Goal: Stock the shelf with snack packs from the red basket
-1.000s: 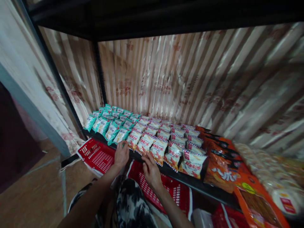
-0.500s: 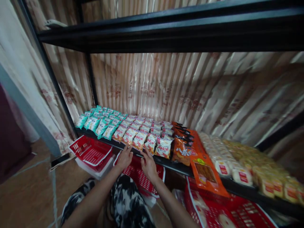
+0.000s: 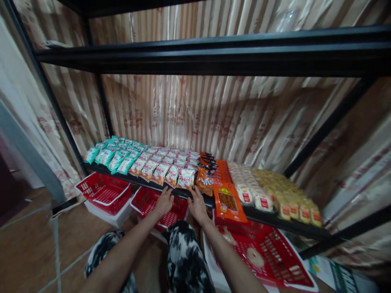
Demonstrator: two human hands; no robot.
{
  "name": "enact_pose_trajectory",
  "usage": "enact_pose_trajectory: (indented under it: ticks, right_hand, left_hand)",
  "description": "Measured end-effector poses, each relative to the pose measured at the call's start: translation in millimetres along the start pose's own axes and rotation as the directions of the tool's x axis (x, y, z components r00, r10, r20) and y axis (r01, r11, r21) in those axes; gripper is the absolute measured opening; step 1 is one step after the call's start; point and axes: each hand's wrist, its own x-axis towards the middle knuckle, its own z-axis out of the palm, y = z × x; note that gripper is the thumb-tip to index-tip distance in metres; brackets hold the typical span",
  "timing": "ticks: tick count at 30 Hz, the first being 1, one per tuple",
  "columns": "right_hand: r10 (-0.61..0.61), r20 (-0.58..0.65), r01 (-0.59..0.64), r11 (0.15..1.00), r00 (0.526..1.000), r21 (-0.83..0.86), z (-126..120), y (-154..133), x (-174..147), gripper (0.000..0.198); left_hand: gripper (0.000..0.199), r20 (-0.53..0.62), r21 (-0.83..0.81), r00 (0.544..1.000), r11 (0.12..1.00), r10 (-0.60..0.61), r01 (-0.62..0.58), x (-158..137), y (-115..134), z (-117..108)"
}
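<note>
1. White-and-orange plastic snack packs stand in rows on the black metal shelf, between teal-and-white plastic packs to the left and orange plastic bags to the right.
2. The person's left hand and right hand are at the shelf's near edge, grip loosely spread, nothing visibly pinched; fingertip contact cannot be told.
3. The rows look largely laid out; the near packs, at mixed angles, seem least finished.
4. Below, the right red plastic basket holds pale round items; the left red basket sits on a white box; the middle red basket is partly hidden.
</note>
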Motion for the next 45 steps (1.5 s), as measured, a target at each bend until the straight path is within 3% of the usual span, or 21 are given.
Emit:
enact_pose_trajectory:
  ticks: [5,9,16,26,38,45]
  right_hand:
    - [0.011,-0.045,-0.012,1.0,0.999,-0.025,-7.5,26.9,-12.1,0.039]
    - [0.017,-0.002,-0.017,1.0,1.0,-0.023,-8.4,39.5,-12.8,0.043]
    - [-0.009,0.037,0.008,1.0,0.999,0.016,3.0,39.4,11.5,0.05]
    - [-0.062,0.097,0.067,0.997,0.993,-0.04,33.4,36.6,38.2,0.056]
    - [-0.05,0.052,0.055,0.993,0.997,-0.101,45.3,44.4,43.9,0.051]
    - [-0.136,-0.006,0.131,0.964,0.991,-0.232,49.5,38.7,42.2,0.057]
  left_hand:
    - [0.042,-0.078,-0.023,0.997,1.0,-0.015,0.013,14.0,11.2,34.7]
    - [0.044,-0.163,-0.031,0.987,0.999,0.011,-0.016,30.1,13.1,51.0]
    - [0.047,-0.14,0.049,0.984,0.994,0.107,-0.101,49.7,18.8,47.8]
    - [0.049,-0.095,0.095,0.959,0.961,0.268,-0.259,69.5,8.1,40.8]
    - [0.05,-0.17,0.064,0.902,0.918,0.396,-0.391,90.4,2.9,60.6]
    - [0.052,-0.142,0.012,0.896,0.906,0.42,-0.422,91.4,-1.0,66.1]
